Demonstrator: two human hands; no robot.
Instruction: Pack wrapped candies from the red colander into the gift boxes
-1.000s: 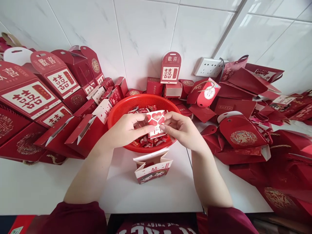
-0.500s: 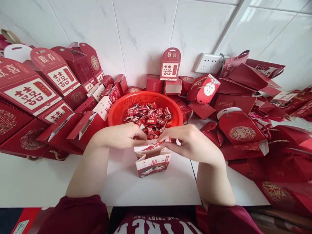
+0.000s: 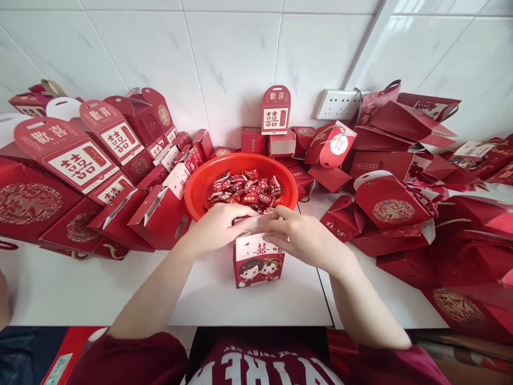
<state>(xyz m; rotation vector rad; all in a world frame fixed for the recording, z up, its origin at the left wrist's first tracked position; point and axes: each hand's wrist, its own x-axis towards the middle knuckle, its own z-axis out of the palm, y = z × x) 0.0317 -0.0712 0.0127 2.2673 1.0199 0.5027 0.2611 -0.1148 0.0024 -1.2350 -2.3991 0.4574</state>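
A small red and white gift box (image 3: 259,267), printed with two cartoon figures, stands upright on the white table in front of me. My left hand (image 3: 218,227) is closed on the left end of its top flap. My right hand (image 3: 308,238) is closed at the right end of the same flap, its fingers over the box's top edge. The fingers hide part of the top, so I cannot see inside. Right behind the hands sits a red plastic basket (image 3: 191,190) with wrapped candies (image 3: 249,188) in it.
Red gift boxes (image 3: 76,160) crowd the left side, and more boxes (image 3: 395,211) are piled on the right. A tall-handled box (image 3: 275,115) stands behind the basket. A white power strip (image 3: 339,104) is by the tiled wall. Part of another person's arm (image 3: 3,299) shows at the left edge.
The box's front has turned from leaning back to upright, and its top has been drawn closer together. Both hands have moved in over the top. The view has shifted slightly.
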